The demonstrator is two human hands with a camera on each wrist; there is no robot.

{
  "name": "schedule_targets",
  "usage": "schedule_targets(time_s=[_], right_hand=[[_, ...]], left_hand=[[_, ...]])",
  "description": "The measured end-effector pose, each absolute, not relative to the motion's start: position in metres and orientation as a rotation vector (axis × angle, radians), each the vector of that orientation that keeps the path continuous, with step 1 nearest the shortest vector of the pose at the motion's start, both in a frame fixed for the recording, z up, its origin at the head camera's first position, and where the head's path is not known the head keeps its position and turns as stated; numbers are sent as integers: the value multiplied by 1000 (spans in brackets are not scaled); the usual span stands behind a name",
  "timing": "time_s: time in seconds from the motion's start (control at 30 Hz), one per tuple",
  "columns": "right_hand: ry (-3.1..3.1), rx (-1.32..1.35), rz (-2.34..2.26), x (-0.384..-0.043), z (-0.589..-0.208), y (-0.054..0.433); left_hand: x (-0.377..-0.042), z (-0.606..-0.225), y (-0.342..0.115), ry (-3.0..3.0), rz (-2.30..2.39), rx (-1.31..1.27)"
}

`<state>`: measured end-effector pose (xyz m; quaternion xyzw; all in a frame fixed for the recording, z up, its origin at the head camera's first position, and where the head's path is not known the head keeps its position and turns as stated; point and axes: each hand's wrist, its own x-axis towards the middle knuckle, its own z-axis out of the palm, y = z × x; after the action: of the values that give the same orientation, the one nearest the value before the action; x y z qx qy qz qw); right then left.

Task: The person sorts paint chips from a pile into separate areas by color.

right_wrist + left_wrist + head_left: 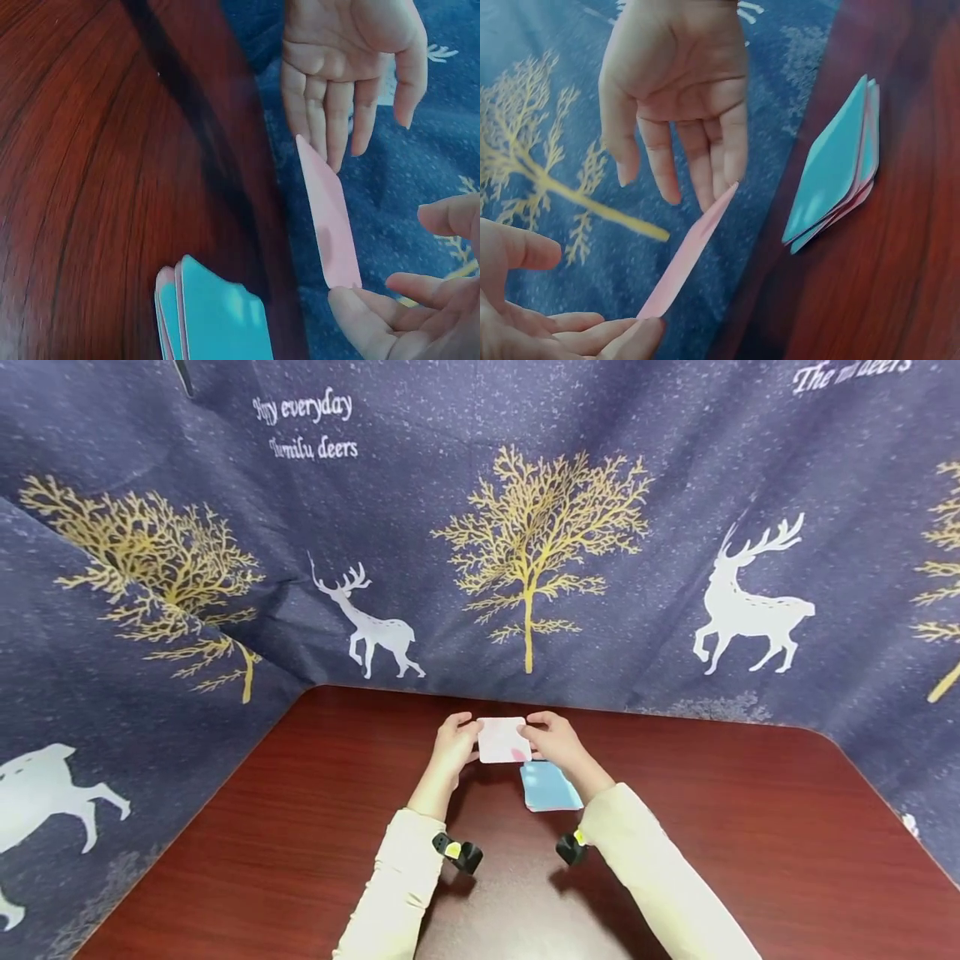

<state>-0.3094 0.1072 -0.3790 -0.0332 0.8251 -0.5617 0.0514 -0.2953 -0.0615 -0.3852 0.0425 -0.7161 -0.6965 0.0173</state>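
Note:
A thin pinkish-white card [501, 740] with rounded corners and a pink spot at its lower right is held up between both hands. My left hand [453, 748] pinches its left edge and my right hand [553, 739] its right edge, by the fingertips. In both wrist views the card [686, 259] appears nearly edge-on, its face pink. A small stack of light blue cards with pink edges [549, 787] lies on the table below the right hand and forearm, partly covered by them. The left wrist view shows this stack [832, 172] slightly fanned.
The reddish-brown wooden table [300, 827] reaches back to a dark blue cloth [450, 410] printed with deer and yellow trees. Black wrist cameras [469, 857] sit on the inner side of both sleeved forearms.

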Motion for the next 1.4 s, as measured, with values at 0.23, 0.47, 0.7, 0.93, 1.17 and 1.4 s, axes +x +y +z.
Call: schedule_targets(time_s=[0.23, 0.47, 0.7, 0.93, 1.17, 1.4], right_hand=[[2464, -71, -1716, -315, -385, 92], [2436, -30, -1666, -315, -398, 80], [2503, -35, -1589, -312, -407, 74], [2557, -59, -1522, -311, -406, 74], [2529, -65, -1641, -311, -396, 88], [2524, -61, -1720, -308, -379, 107]], left_hand=[[-299, -387, -71, -2318, -2023, 204], [-303, -399, -73, -2416, -1931, 268], [-304, -408, -72, -2435, -1910, 290], [-304, -408, -75, -2447, -1915, 314], [-301, -399, -74, -2491, -1839, 248], [-298, -385, -69, -2432, -1965, 152]])
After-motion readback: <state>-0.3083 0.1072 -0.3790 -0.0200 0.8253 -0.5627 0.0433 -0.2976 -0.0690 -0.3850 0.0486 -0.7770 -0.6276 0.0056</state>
